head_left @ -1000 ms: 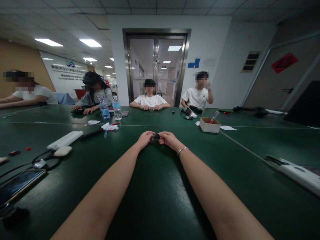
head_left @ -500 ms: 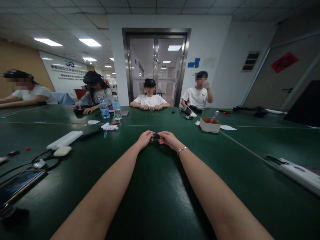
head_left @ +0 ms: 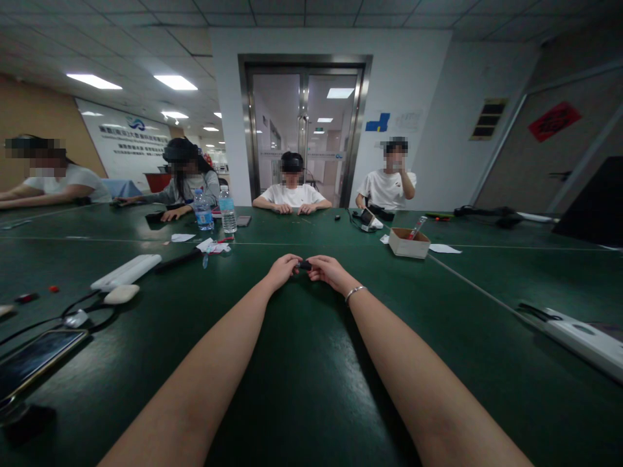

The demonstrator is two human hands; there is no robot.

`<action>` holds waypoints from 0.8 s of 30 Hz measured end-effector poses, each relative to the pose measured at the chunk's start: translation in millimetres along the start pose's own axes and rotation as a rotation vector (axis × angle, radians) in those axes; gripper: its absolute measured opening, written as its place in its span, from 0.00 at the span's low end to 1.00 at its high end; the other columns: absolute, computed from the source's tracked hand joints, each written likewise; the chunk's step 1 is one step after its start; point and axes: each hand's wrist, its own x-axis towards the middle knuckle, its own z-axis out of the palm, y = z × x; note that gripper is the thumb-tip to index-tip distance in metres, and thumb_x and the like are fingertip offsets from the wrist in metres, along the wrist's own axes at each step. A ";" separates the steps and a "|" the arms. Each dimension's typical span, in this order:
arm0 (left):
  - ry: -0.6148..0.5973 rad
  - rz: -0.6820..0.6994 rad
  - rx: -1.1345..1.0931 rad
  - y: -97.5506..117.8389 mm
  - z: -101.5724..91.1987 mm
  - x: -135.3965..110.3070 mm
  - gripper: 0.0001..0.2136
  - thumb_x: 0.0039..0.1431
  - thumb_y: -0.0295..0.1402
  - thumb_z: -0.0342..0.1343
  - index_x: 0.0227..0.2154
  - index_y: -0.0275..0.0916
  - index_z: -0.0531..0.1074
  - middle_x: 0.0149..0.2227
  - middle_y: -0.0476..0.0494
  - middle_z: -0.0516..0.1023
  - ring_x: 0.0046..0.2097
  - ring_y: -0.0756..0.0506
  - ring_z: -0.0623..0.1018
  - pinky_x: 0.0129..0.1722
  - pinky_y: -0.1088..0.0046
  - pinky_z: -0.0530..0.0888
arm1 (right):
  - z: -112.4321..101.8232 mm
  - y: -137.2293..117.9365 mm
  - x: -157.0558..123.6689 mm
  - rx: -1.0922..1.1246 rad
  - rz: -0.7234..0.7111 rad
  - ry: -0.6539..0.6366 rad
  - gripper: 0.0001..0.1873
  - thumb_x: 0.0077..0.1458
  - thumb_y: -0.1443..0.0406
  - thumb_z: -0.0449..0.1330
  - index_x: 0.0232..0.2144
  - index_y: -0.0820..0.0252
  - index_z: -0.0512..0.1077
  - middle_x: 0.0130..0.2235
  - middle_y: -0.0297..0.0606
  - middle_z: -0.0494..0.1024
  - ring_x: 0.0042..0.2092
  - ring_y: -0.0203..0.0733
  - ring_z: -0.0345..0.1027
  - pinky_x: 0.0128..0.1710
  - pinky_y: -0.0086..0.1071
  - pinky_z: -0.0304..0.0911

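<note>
Between my two hands is a small black object, held level just above or on the green table; its exact kind is too small to tell. My left hand is closed on its left end, with fingertips pinched together. On the other end, my right hand grips it with thumb and fingers. A silver bracelet circles my right wrist. Both forearms stretch forward over the table. The fingers hide part of the black object.
Left lie a phone, a white power strip and a whitish rounded object. Two water bottles stand farther back. At right are an open box and a long white device. Several people sit across the table.
My hands and the black object stay in place. Across the table at left, a seated person has stretched one arm out to the left. The person at back right has shifted slightly.
</note>
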 end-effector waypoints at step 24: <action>0.031 -0.010 0.011 6.7 -0.8 -5.9 0.12 0.48 0.26 0.48 0.37 0.35 0.70 0.25 0.49 0.69 0.23 0.54 0.65 0.23 0.80 0.62 | -1.3 1.3 1.3 0.002 0.001 -0.006 0.02 0.56 0.72 0.56 0.32 0.69 0.68 0.20 0.37 0.70 0.20 0.32 0.67 0.21 0.22 0.68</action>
